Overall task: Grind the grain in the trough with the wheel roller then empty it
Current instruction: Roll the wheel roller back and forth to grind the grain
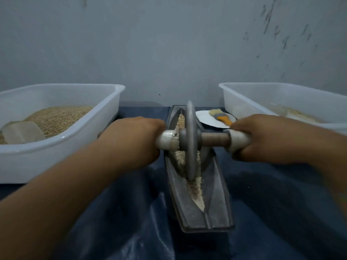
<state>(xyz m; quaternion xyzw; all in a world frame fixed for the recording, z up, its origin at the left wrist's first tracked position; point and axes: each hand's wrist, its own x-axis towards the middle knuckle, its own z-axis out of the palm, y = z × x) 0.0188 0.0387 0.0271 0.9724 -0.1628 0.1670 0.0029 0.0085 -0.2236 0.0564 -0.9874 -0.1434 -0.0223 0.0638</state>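
A grey metal boat-shaped trough lies lengthwise on the dark blue cloth in front of me. Pale grain lies along its groove, whole at the far end and crushed to powder nearer me. The metal wheel roller stands upright in the groove at the trough's middle. My left hand grips the white left end of its axle handle. My right hand grips the white right end. Both hands are slightly blurred.
A white tub of whole grain with a clear scoop stands at the left. Another white tub with some pale material is at the right. Behind the trough, a white plate carries a yellow-handled brush. A grey wall rises behind.
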